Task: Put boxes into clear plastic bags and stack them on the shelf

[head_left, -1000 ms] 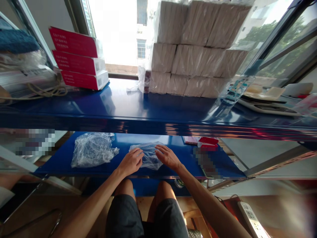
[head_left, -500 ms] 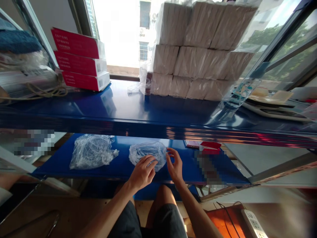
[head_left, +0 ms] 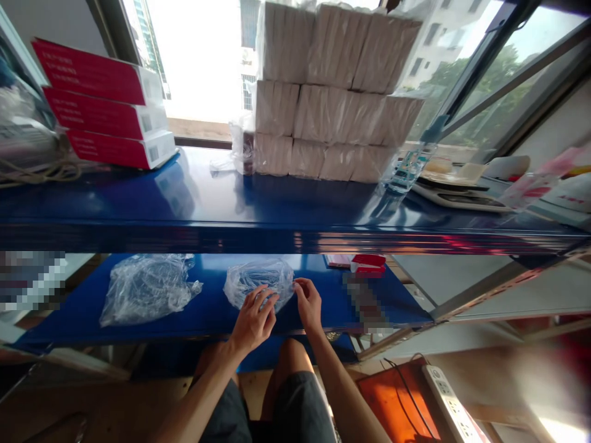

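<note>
A blue upper shelf (head_left: pixel 207 200), its top glossy, carries a stack of red-and-white boxes (head_left: pixel 96 111) towards the left, wrapped bundles (head_left: pixel 332 117) piled three rows high in the middle, and a clear container (head_left: pixel 407 169) just beside them. On the blue lower shelf (head_left: pixel 203 317) lie a large bag (head_left: pixel 143 289), a smaller bag (head_left: pixel 249 274) just apart from it, and, further right, a red box (head_left: pixel 368 264).

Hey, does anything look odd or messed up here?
Nothing stands out as spilled or damaged. The plainest oddity is in the picture itself: blocky patches hide something on the lower shelf, right of the right hand, and at the left edge.
</note>
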### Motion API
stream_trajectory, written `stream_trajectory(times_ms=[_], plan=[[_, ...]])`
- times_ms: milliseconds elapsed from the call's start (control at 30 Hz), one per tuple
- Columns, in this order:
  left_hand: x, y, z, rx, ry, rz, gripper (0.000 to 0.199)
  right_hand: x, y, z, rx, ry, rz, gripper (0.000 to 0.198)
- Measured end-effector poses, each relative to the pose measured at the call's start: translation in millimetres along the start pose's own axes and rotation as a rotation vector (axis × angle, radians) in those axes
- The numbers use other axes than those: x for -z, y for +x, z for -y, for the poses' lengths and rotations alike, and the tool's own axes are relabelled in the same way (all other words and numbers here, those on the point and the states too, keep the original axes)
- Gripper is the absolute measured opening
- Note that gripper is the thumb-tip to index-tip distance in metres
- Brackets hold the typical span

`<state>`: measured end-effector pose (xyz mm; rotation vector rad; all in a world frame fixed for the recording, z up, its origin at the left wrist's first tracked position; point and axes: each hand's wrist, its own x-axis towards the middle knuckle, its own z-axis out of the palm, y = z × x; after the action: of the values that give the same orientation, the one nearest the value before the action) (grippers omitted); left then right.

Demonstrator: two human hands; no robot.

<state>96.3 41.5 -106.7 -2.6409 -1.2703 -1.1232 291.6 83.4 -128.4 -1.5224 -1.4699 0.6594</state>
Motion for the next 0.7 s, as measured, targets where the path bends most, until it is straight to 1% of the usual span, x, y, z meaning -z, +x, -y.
stream_trajectory(times_ms=[67,133,200,267,367,433,533,600,700], plan=[[1.3,13.6,-8.4,-0.018,-0.052,0.007,0.045,10.5,13.3,-1.3,-0.013,-0.101,0.068,0.048],[-1.5,35.0,-18.0,-0.008,-0.132,0.019,0.044,28.4,33.8,-2.1,-0.003,-0.286,0.090,0.046],[-9.9,61.0,-27.2,0.038,-0.230,0.029,0.044,50.0,58.5,-2.7,0.027,-0.458,0.041,0.044],[-23.6,86.0,-34.8,0.117,-0.347,0.058,0.043,69.4,81.8,-3.7,0.041,-0.566,-0.028,0.043],[-48.8,111.9,-43.1,0.254,-0.497,0.139,0.040,84.7,101.4,-6.5,0.043,-0.684,-0.062,0.036],[-63.2,119.8,-46.4,0.313,-0.547,0.158,0.041,84.2,100.5,-8.8,0.055,-0.739,-0.037,0.033],[-75.4,123.0,-47.1,0.456,-0.632,0.124,0.045,73.5,83.6,-11.4,0.091,-0.772,0.004,0.029],[-78.7,122.8,-45.7,0.577,-0.674,0.097,0.046,65.3,69.4,-13.3,0.137,-0.763,-0.007,0.029],[-83.5,119.8,-45.9,0.693,-0.669,0.083,0.048,56.8,54.8,-18.1,0.166,-0.679,-0.071,0.037]])
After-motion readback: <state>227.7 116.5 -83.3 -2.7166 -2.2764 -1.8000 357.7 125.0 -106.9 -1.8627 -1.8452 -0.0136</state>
